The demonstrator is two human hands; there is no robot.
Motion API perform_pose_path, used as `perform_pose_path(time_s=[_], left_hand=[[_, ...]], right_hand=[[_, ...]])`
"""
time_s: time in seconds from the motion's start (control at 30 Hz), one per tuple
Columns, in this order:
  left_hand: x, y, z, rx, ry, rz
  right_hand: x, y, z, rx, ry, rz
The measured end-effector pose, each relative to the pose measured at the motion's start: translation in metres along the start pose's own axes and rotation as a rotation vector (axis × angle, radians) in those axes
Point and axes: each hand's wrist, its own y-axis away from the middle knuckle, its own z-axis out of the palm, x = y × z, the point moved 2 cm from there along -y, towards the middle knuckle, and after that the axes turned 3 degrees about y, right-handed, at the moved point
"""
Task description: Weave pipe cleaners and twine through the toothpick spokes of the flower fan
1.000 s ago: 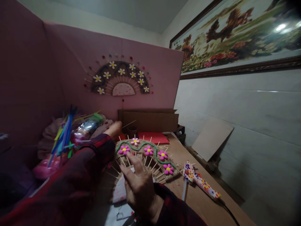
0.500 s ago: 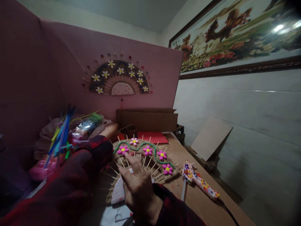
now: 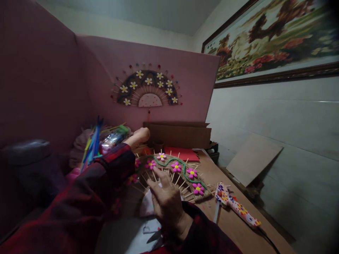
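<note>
Left hand, shifted since the earlier frame towards the cardboard, has a grip one cannot tell; right hand, thumb and forefinger spread, lies over the flowered fan on the worktop.

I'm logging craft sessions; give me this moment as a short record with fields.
LEFT HAND: beyond the near fan, by the brown cardboard; grip unclear
RIGHT HAND: over the near fan, fingers spread
NEAR FAN: woven, pink flowers, wavy green line, thin sticks
RIGHT SIDE: flower-patterned glue gun with cord
BEHIND: red sheet
PINK PANEL: second fan, white flowers
</note>
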Motion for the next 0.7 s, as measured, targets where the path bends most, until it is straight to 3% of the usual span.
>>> perform_pose_path(time_s=[0.23, 0.4, 0.5, 0.6, 0.7], left_hand=[[-0.004, 0.046, -0.068, 0.120, 0.035, -0.017], [-0.030, 0.083, -0.129, 0.381, 0.123, -0.055], [-0.050, 0.095, -0.156, 0.455, 0.183, -0.109], [-0.067, 0.098, -0.167, 0.411, 0.103, -0.147], [-0.084, 0.092, -0.157, 0.286, -0.076, -0.212]], right_hand=[[0.001, 0.001, -0.001, -0.009, -0.021, 0.006], [0.001, 0.000, -0.002, 0.000, -0.075, 0.073], [0.001, -0.001, -0.002, -0.003, -0.079, 0.114], [0.001, -0.001, -0.003, 0.014, -0.077, 0.132], [0.000, 0.000, -0.003, 0.017, -0.070, 0.128]])
